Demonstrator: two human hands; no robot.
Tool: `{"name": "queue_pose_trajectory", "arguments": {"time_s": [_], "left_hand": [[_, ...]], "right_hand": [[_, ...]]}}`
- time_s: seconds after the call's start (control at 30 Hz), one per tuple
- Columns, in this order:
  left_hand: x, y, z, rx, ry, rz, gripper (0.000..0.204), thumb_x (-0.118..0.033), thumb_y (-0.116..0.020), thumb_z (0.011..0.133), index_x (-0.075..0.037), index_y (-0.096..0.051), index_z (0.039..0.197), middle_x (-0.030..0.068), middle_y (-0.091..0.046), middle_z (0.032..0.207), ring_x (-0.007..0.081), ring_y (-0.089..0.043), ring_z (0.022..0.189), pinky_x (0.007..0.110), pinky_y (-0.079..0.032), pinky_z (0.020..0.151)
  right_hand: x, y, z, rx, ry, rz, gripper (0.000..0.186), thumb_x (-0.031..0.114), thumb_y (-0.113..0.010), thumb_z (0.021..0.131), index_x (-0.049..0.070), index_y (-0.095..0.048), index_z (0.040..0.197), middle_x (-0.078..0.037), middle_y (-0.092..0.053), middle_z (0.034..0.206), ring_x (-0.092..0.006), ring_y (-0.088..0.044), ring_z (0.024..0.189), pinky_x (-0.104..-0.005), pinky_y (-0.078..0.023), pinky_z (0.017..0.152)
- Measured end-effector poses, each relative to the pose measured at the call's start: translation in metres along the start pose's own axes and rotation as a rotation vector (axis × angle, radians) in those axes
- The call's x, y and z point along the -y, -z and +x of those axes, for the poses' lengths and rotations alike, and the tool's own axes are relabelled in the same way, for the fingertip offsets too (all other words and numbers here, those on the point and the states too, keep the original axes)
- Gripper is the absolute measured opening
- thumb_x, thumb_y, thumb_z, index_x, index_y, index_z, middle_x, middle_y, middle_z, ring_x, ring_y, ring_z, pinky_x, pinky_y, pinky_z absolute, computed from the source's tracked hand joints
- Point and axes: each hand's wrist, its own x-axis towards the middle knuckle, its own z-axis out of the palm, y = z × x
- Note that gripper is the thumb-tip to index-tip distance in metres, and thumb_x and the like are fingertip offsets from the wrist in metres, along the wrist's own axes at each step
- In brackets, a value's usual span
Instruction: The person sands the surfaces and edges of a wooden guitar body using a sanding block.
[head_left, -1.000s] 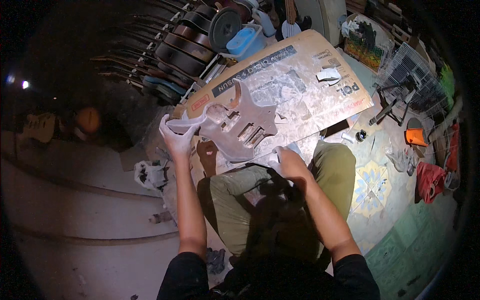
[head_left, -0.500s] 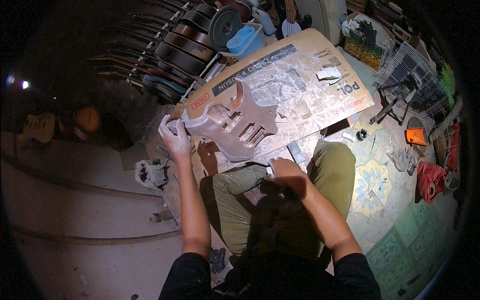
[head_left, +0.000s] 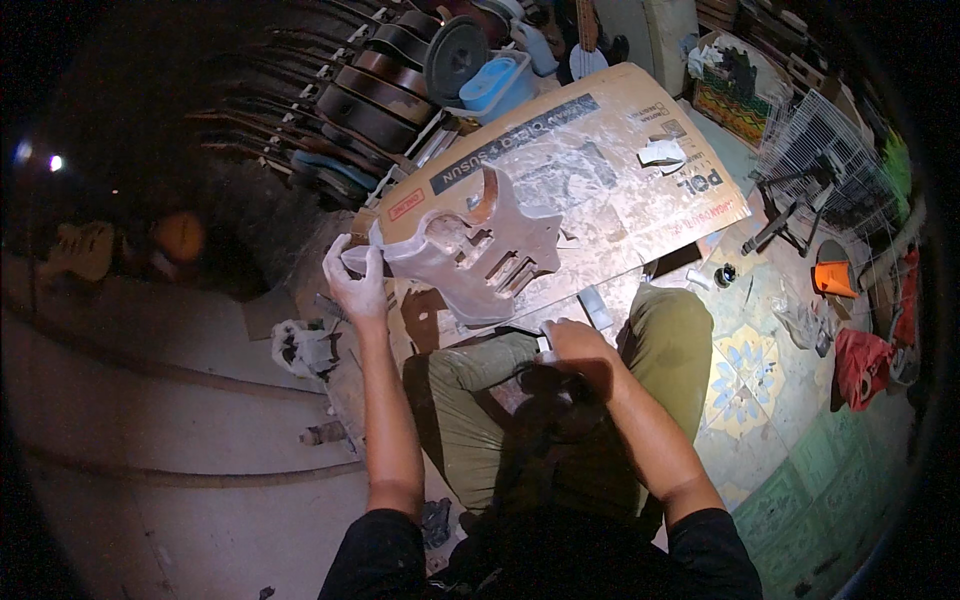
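An unpainted, dust-covered electric guitar body (head_left: 470, 265) with routed cavities is propped tilted above a cardboard sheet (head_left: 620, 240) in front of me. My left hand (head_left: 355, 280) grips its far-left end, thumb on the near side and fingers curled around the edge. Close to the body's lower edge, above my lap, my right hand (head_left: 580, 348) is closed. A small pale edge shows at its fingers, but what it holds is mostly hidden. A grey rectangular block (head_left: 594, 307) lies beside my right hand, at the cardboard's near edge.
Crumpled white paper (head_left: 661, 152) lies on the dusty cardboard. Several guitars (head_left: 370, 95) stand racked at the far left, near a blue tub (head_left: 495, 85). At right are a wire cage (head_left: 825, 150), an orange container (head_left: 834, 277) and a red cloth (head_left: 862, 365). A plastic bag (head_left: 303, 347) sits left.
The view has shifted slightly. The guitar body has tipped a little to the right, and my left fingers have shifted slightly on its end. My right hand stays almost in place.
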Motion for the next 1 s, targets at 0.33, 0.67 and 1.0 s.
{"name": "queue_pose_trajectory", "arguments": {"time_s": [0.33,0.67,1.0], "left_hand": [[-0.031,0.003,-0.016,-0.019,0.066,0.081,0.082,-0.022,-0.091,0.065,-0.003,-0.052,0.135,0.0175,-0.053,0.129,0.0292,-0.054,0.118,0.041,-0.043,0.101],[-0.050,0.011,-0.043,0.045,0.253,-0.296,0.055,-0.002,-0.072,0.087,-0.001,-0.051,0.137,0.0093,-0.067,0.109,0.0137,-0.062,0.094,0.028,-0.051,0.086],[-0.069,0.020,-0.079,0.190,0.358,-0.559,0.029,0.000,-0.072,0.083,-0.001,-0.061,0.110,0.0080,-0.069,0.101,0.0135,-0.065,0.093,0.029,-0.051,0.086]], "right_hand": [[0.009,0.011,-0.002,0.078,-0.012,-0.015,0.049,0.034,-0.071,0.083,-0.002,-0.059,0.115,-0.025,-0.066,0.107,-0.0405,-0.064,0.103,-0.0473,-0.052,0.087],[0.005,0.012,0.004,0.144,-0.043,-0.038,0.054,0.038,-0.071,0.084,-0.001,-0.057,0.117,-0.025,-0.065,0.111,-0.0395,-0.063,0.107,-0.0471,-0.052,0.089],[0.011,0.022,-0.004,-0.104,0.036,0.013,0.044,0.032,-0.072,0.084,-0.003,-0.059,0.107,-0.025,-0.064,0.100,-0.0415,-0.061,0.098,-0.0491,-0.048,0.084]]}}
